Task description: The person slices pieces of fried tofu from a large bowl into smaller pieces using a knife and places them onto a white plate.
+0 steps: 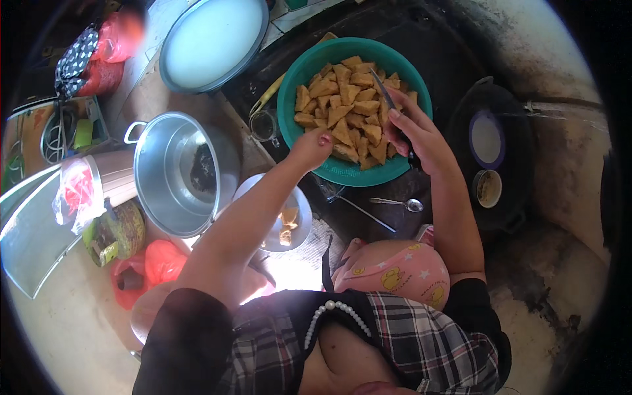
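Note:
A green plastic basin holds many brown pieces of fried tofu, several of them wedge-shaped. My right hand grips a knife over the right side of the basin, its blade pointing up and left above the tofu. At the basin's lower left rim, my left hand is curled close to the tofu pieces. Its fingertips are turned away, so whether it pinches a piece is hidden. Under my left forearm stands a pale bowl with a few tofu pieces in it.
Left of the bowl an aluminium pot lies tilted, its mouth facing me. Whitish liquid fills a wide basin at the back. A glass mug and a spoon flank the green basin. A dark wok stands to the right.

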The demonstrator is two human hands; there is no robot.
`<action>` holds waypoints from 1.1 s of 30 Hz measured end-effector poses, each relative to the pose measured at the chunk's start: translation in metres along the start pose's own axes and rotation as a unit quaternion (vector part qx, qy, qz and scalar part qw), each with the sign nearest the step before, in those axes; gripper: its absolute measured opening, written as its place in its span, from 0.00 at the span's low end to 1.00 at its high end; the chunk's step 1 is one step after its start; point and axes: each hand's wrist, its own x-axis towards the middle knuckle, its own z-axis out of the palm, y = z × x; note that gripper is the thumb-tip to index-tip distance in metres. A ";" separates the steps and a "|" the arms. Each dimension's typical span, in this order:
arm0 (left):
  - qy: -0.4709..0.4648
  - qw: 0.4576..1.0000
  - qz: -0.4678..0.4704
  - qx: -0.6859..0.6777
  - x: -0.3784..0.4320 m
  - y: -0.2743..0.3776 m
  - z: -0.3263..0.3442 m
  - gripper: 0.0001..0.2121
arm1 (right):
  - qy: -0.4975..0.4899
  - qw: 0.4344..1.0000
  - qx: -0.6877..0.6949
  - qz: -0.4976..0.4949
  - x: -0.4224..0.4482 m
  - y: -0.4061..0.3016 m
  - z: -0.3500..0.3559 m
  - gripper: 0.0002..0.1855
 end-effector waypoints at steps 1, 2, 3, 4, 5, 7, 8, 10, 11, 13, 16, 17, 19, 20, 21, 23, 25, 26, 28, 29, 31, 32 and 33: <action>0.022 0.999 -0.034 0.007 0.011 0.000 0.008 0.13 | 0.003 1.000 0.001 0.003 -0.002 0.000 0.001 0.28; 0.044 0.997 -0.068 0.013 0.020 -0.001 0.014 0.12 | 0.006 1.000 0.002 0.006 -0.004 0.000 0.001 0.27; 0.060 0.993 -0.100 0.018 0.028 0.003 0.022 0.12 | 0.015 1.000 0.004 0.009 -0.008 0.002 -0.002 0.27; 0.054 0.992 -0.107 0.039 0.032 0.004 0.027 0.13 | 0.024 1.000 0.005 0.012 -0.012 0.004 -0.005 0.27; 0.049 0.990 -0.115 0.060 0.036 0.005 0.031 0.14 | 0.033 0.999 0.007 0.014 -0.015 0.007 -0.008 0.27; 0.055 0.988 -0.117 0.090 0.042 0.011 0.040 0.15 | 0.036 0.999 0.006 0.003 -0.022 0.012 -0.015 0.28; 0.067 0.986 -0.114 0.097 0.043 0.012 0.044 0.16 | 0.043 0.999 0.003 0.008 -0.025 0.012 -0.020 0.28; 0.074 0.985 -0.107 0.111 0.042 0.015 0.051 0.16 | 0.052 0.998 0.001 0.016 -0.029 0.015 -0.024 0.28; 0.069 0.986 -0.104 0.115 0.042 0.016 0.055 0.16 | 0.053 0.998 0.000 0.020 -0.030 0.016 -0.025 0.28; 0.091 0.987 -0.092 0.100 0.045 0.021 0.057 0.15 | 0.056 0.998 -0.007 0.019 -0.030 0.016 -0.028 0.28; 0.111 0.983 -0.124 -0.081 0.042 0.023 0.054 0.12 | 0.059 0.998 -0.007 0.014 -0.031 0.018 -0.029 0.26; 0.079 0.958 -0.159 -0.224 0.041 0.023 0.049 0.12 | 0.061 0.998 -0.003 0.015 -0.032 0.017 -0.029 0.26; 0.022 0.873 -0.213 -0.438 0.038 0.012 0.035 0.11 | 0.056 0.998 0.010 0.007 -0.029 0.013 -0.024 0.26; -0.005 0.826 -0.236 -0.512 0.037 0.003 0.028 0.11 | 0.049 0.999 0.020 0.003 -0.026 0.011 -0.020 0.26; -0.012 0.810 -0.245 -0.533 0.035 0.009 0.026 0.11 | 0.054 0.998 0.027 0.002 -0.026 0.013 -0.023 0.26; -0.029 0.797 -0.241 -0.553 0.026 0.028 0.019 0.10 | 0.058 0.998 0.036 0.001 -0.023 0.015 -0.025 0.25; -0.046 0.804 -0.217 -0.552 0.010 0.052 0.006 0.10 | 0.051 0.998 0.042 -0.002 -0.018 0.016 -0.020 0.25; -0.044 0.806 -0.209 -0.552 0.010 0.048 0.002 0.10 | 0.044 0.998 0.046 -0.013 -0.014 0.017 -0.016 0.24; -0.044 0.804 -0.201 -0.558 0.007 0.041 -0.002 0.13 | 0.036 0.998 0.047 -0.017 -0.009 0.019 -0.011 0.24; -0.040 0.805 -0.196 -0.559 0.008 0.040 -0.005 0.13 | 0.034 0.998 0.048 -0.020 -0.007 0.018 -0.008 0.23; -0.045 0.802 -0.194 -0.563 0.006 0.053 -0.004 0.13 | 0.038 0.998 0.056 -0.016 -0.007 0.020 -0.010 0.23; -0.045 0.823 -0.167 -0.541 0.006 0.059 -0.007 0.14 | 0.041 0.997 0.062 -0.015 -0.007 0.020 -0.012 0.23; -0.050 0.841 -0.144 -0.520 0.004 0.067 -0.010 0.14 | 0.043 0.997 0.060 -0.019 -0.008 0.021 -0.015 0.23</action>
